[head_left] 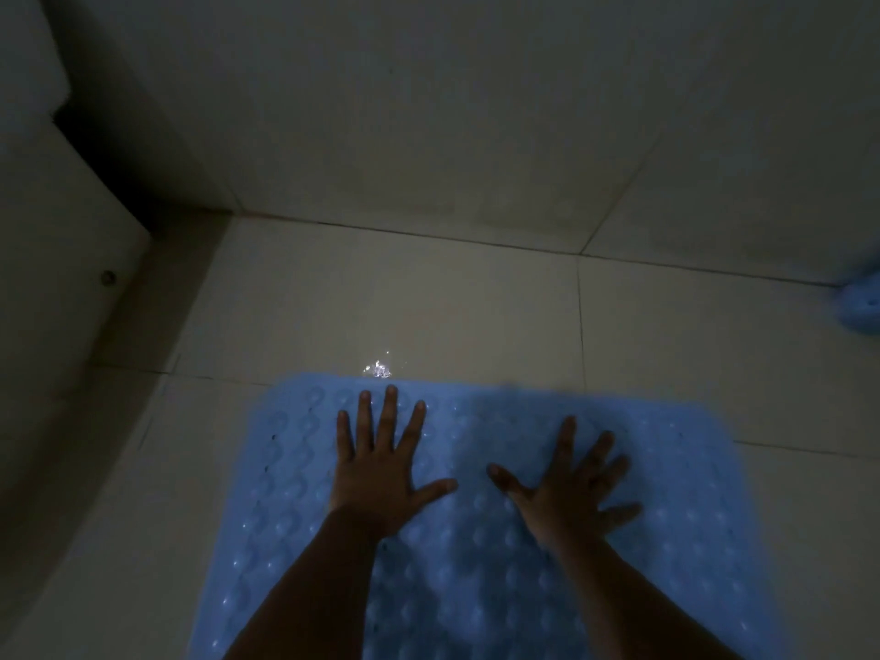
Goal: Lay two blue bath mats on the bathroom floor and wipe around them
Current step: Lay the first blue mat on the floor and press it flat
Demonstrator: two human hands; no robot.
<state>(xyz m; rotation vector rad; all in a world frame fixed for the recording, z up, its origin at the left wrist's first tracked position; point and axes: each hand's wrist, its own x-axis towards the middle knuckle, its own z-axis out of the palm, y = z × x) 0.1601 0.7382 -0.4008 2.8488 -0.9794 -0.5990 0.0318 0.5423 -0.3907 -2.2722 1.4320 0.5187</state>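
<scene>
A blue bath mat [476,564] with rows of round bumps lies flat on the pale tiled floor, running off the bottom of the view. My left hand [381,473] presses flat on its far left part, fingers spread and straight. My right hand [571,488] lies flat on the mat to the right, fingers spread too. At the right edge of the view a second blue object [863,307] shows only a corner on the floor by the wall; most of it is cut off.
The room is dim. A tiled wall [476,111] rises just beyond the mat. A pale cabinet or fixture [52,259] stands at the left with a dark gap beside it. A wet glint [377,369] shines on the floor at the mat's far edge.
</scene>
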